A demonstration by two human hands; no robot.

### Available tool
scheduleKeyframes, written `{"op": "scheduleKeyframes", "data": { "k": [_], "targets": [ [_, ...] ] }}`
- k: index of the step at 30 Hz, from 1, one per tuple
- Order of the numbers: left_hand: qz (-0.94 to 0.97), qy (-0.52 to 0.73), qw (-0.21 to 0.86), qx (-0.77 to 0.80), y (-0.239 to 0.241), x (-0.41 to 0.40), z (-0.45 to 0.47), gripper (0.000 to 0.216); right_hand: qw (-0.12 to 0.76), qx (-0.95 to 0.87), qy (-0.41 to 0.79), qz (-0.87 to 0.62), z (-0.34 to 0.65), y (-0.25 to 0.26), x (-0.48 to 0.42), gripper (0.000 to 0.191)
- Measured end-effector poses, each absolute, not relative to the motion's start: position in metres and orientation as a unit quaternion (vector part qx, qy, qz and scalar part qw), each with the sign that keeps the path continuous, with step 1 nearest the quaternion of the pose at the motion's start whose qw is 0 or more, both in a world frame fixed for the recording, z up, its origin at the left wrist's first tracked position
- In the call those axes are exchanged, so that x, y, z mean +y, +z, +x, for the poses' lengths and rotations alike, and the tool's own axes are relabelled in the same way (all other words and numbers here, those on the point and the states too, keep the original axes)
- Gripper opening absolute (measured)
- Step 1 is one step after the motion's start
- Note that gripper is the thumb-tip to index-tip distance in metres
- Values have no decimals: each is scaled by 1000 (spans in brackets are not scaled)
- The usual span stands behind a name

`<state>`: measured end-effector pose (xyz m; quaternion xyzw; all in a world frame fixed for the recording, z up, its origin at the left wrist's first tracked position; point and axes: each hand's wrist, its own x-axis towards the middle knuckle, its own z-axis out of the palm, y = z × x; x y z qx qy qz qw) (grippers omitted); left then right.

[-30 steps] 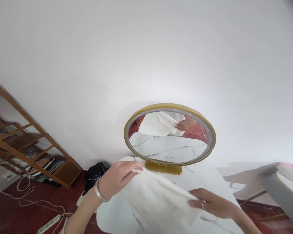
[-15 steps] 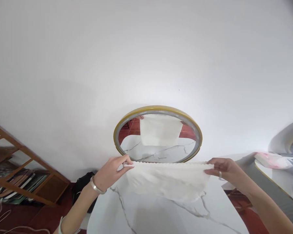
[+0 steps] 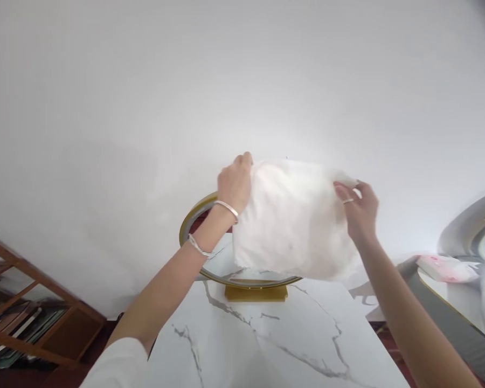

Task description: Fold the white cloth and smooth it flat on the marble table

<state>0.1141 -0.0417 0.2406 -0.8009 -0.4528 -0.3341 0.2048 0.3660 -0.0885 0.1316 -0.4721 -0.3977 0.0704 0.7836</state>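
My left hand point(image 3: 235, 184) and my right hand point(image 3: 358, 207) each pinch an upper corner of a white cloth point(image 3: 293, 221), which hangs spread between them. The cloth is raised in front of a round gold-framed mirror point(image 3: 191, 223) and covers most of its glass. The mirror stands on a gold base point(image 3: 256, 292) at the back of a white marble-patterned table point(image 3: 262, 345). Bracelets circle my left wrist; a ring sits on a right finger.
A plain white wall fills the background. A wooden bookshelf point(image 3: 28, 318) with books stands at the lower left on a dark red floor. At the right edge are a pink-and-white packet point(image 3: 444, 268) and a grey rounded piece of furniture point(image 3: 461, 323).
Both hands have lifted the cloth from low over the table up in front of the mirror, now hiding most of the glass. The camera view has shifted slightly.
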Motion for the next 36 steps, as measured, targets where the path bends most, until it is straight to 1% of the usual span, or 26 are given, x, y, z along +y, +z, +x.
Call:
{"op": "scheduleKeyframes", "data": {
  "k": [2, 3, 5, 6, 8, 10, 12, 16, 18, 20, 24, 28, 32, 36],
  "targets": [
    [-841, -289, 219, -402, 225, -38, 134, 32, 732, -429, 67, -524, 360, 104, -80, 69],
    [-861, -265, 236, -365, 215, -38, 142, 36, 706, -447, 49, -548, 357, 87, -80, 75],
    [-885, -223, 285, -292, 195, -39, 154, 45, 660, -472, -31, -583, 350, 49, -82, 77],
    [-889, -207, 308, -267, 187, -39, 161, 48, 635, -483, -66, -599, 347, 31, -83, 74],
    [-894, -177, 337, -236, 177, -38, 176, 48, 608, -482, -94, -624, 342, -1, -86, 65],
    [-901, -152, 345, -213, 170, -37, 195, 43, 613, -439, -71, -653, 338, -29, -88, 60],
    [-912, -133, 344, -182, 163, -37, 215, 37, 628, -379, -28, -679, 334, -51, -89, 61],
    [-931, -110, 324, -125, 149, -39, 242, 22, 630, -303, 9, -715, 330, -72, -93, 54],
    [-933, -123, 314, -127, 148, -40, 242, 23, 625, -290, -6, -725, 330, -65, -93, 50],
    [-929, -151, 302, -150, 154, -39, 232, 26, 629, -303, -48, -715, 329, -46, -90, 47],
    [-903, -252, 269, -219, 175, -30, 183, 31, 641, -380, -187, -640, 323, 13, -78, 40],
    [-852, -385, 211, -284, 183, -16, 104, 33, 610, -474, -314, -553, 301, 74, -60, 32],
    [-790, -501, 116, -334, 155, -2, 23, 37, 546, -581, -362, -484, 252, 113, -32, 30],
    [-676, -571, 37, -465, 95, 7, -33, 39, 472, -675, -399, -403, 183, 127, 2, 32]
  ]
}}
